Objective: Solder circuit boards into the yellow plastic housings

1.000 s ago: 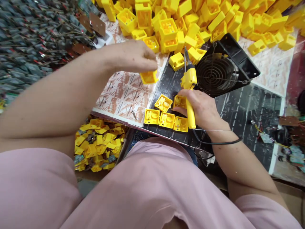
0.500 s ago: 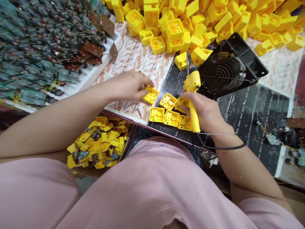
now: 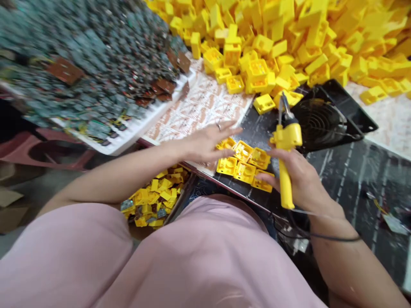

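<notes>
Head view | my left hand [image 3: 208, 143] had fingers spread at the yellow cases [image 3: 244, 171] | my right hand [image 3: 300, 177] gripped the yellow soldering gun [image 3: 286, 184] near the black fan [image 3: 348, 109]

The left hand [image 3: 205, 143] partly hides one yellow case [image 3: 226, 144], the pile of yellow housings [image 3: 285, 17] is cut off by the top edge, and the heaped circuit boards [image 3: 96, 47] blur together.
</notes>
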Demonstrator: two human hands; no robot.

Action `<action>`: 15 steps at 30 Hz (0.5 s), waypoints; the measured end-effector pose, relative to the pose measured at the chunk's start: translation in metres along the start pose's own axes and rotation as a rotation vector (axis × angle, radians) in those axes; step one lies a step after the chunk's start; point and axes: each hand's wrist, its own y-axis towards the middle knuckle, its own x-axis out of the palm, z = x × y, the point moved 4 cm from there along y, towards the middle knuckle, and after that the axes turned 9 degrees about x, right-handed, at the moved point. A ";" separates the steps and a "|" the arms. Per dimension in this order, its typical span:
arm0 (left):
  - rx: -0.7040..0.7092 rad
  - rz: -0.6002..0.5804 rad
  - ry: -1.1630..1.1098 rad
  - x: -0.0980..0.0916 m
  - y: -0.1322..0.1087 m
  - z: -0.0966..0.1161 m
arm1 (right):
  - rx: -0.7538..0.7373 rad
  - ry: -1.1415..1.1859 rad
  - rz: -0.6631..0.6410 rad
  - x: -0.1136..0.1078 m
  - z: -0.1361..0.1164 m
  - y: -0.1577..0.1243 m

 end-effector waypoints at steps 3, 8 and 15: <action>0.065 -0.037 -0.021 0.035 -0.014 0.012 | -0.039 0.007 0.001 0.001 0.003 -0.020; 0.116 -0.002 0.044 0.045 -0.003 0.034 | 0.041 0.040 0.038 0.004 0.002 -0.040; -0.618 0.085 0.638 -0.095 0.008 -0.031 | -0.062 -0.111 0.255 -0.019 -0.016 -0.062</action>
